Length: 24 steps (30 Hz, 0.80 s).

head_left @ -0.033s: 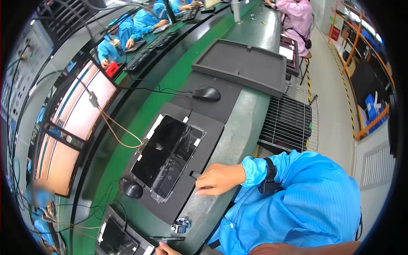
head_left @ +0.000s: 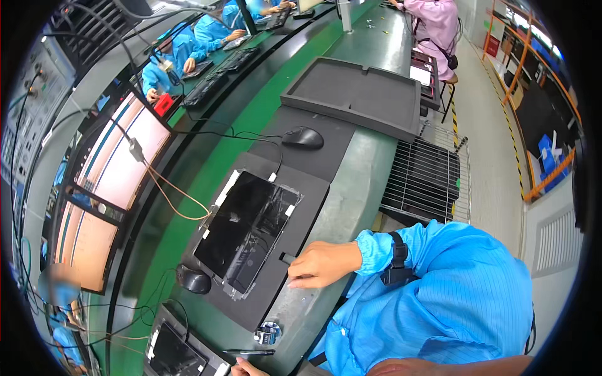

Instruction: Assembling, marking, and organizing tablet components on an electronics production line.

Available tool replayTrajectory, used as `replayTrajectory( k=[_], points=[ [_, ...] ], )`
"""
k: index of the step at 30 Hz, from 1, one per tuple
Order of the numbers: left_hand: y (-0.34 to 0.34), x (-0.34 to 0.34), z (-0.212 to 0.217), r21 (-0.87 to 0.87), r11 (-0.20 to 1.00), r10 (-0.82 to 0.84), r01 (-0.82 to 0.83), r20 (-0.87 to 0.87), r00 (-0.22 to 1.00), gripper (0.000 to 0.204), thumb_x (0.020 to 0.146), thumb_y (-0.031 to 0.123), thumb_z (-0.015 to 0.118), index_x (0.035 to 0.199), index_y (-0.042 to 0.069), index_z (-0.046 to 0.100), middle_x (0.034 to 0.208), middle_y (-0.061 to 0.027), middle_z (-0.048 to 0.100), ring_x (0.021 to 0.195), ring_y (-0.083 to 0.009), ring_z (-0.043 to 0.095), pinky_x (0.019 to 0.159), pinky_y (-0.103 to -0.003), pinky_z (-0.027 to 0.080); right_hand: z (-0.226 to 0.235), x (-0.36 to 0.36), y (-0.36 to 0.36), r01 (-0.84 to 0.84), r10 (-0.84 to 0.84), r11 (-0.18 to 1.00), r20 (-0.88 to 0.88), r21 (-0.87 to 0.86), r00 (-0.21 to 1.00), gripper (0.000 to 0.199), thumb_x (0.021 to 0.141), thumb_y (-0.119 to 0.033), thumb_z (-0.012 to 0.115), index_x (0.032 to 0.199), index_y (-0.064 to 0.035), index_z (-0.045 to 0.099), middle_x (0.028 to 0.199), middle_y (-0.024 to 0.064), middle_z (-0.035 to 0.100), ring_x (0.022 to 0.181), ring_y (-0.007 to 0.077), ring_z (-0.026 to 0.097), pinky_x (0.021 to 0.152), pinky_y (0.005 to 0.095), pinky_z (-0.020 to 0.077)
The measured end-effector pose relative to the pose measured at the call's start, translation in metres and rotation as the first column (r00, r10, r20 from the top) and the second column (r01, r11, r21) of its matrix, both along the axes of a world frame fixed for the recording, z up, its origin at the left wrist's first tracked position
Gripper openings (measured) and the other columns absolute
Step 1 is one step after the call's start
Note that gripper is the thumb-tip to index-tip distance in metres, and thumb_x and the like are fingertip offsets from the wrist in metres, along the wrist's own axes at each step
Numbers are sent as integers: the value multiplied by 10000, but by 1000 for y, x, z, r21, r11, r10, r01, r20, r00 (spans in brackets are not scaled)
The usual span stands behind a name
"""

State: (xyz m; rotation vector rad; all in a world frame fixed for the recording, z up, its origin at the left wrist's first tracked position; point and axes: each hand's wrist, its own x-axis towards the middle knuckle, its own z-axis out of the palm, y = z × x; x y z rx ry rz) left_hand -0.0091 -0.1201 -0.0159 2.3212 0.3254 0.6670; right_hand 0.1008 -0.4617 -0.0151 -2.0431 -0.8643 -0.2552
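Your right hand [head_left: 320, 264] rests on the near right edge of the dark tray [head_left: 307, 188], with its fingers [head_left: 295, 276] curled loosely and the thumb on a small grey tab [head_left: 285, 257] that sticks out of the tray. It grips nothing else. It sits there so the tray stays put and the tab is easy to reach. The black panel [head_left: 248, 225] lies flat in the middle of the tray, just left of your hand, face up, with white tape bits at its corners, likely to hold it still. A thin clear film seems to lie over its near part. An orange wire [head_left: 169, 194] runs from the panel's left edge up to the bright screens [head_left: 119, 169] on the left, so the panel seems plugged in. Your left hand [head_left: 244, 368] only peeks in at the bottom edge, near a black pen [head_left: 248, 352] on the worktop [head_left: 351, 188]; I cannot tell if its fingers are closed. A round black knob [head_left: 193, 280] sits near the tray's left corner, and a mouse [head_left: 302, 138] sits far off. A big empty grey tray [head_left: 357, 94] waits farther away. Other people in blue work far left.
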Motion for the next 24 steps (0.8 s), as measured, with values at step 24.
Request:
replayTrajectory(
  k=[24],
  points=[
    [-3, 0, 3, -66, 992, 111, -106, 86, 990, 402, 969, 176, 676, 641, -4, 528, 577, -120, 481, 558, -182, 415, 536, -368, 382, -4, 3, 3, -15, 15, 1000, -33, 7, 999, 307, 983, -282, 632, 804, -48, 545, 703, 127, 596, 651, 355, 590, 569, 445, 459]
  ],
)
